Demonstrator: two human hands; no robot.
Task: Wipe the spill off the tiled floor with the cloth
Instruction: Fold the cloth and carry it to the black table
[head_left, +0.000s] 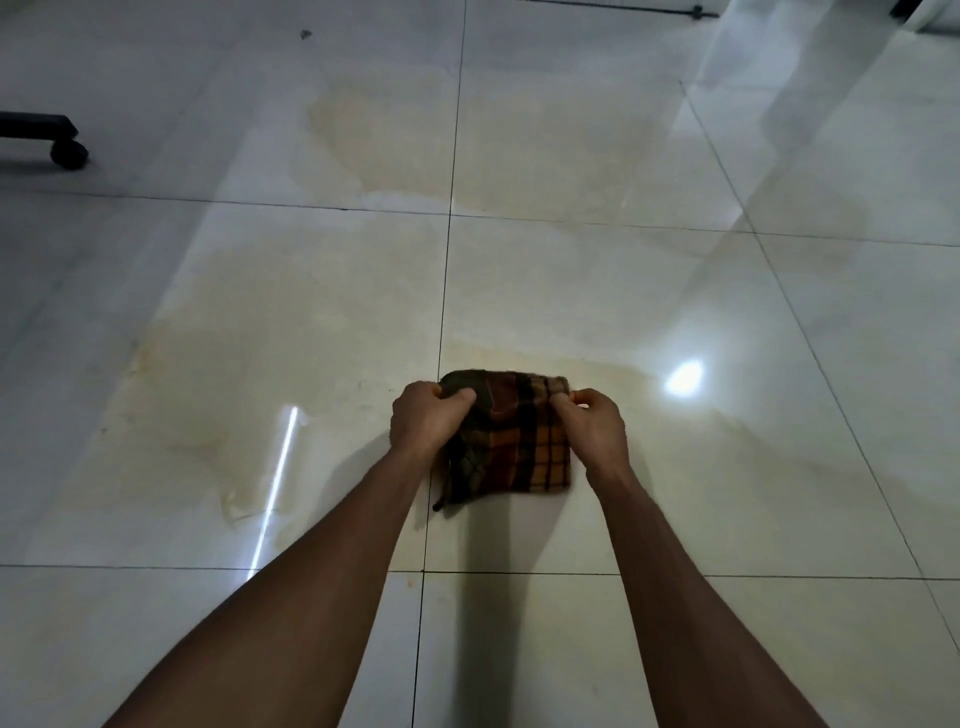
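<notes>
Head view, folded plaid cloth, glossy tiled floor, perhaps damp

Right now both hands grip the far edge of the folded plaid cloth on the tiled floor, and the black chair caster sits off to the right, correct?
Not quite. The black chair caster sits off to the left, as the head view shows. The rest holds: the left hand and right hand grip the far edge of the folded orange-and-brown plaid cloth on the glossy tiled floor.
</notes>
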